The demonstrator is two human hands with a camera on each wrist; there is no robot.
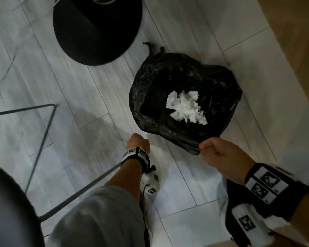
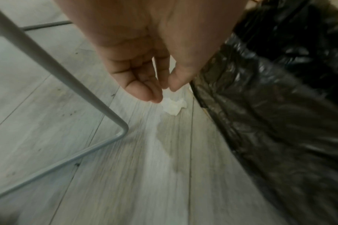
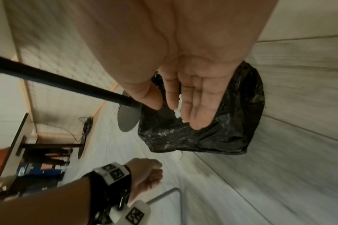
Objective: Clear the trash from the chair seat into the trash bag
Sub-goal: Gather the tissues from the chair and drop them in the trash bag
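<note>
Chair seat (image 1: pixel 11 207) nearest, dark blur at lower left, contents not visible, cannot confirm cleared
Left hand (image 1: pixel 138 142) low over floor (image 1: pixel 70 86), fingertips drawn together over small white scrap (image 2: pixel 173 105) lying just beside bag; contact unclear, cannot tell if pinched
Right hand (image 1: pixel 221 155) pinches near rim of trash bag (image 1: pixel 221 77), holding mouth open
Crumpled white paper (image 1: pixel 185 106) already inside bag
Judgement: mostly done; stray floor scrap left to bag
Black round base (image 1: pixel 96 31) beyond

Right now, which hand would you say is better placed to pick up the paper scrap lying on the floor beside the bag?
Left. The left hand hovers directly over the paper scrap, while the right hand pinches the trash bag rim.
</note>
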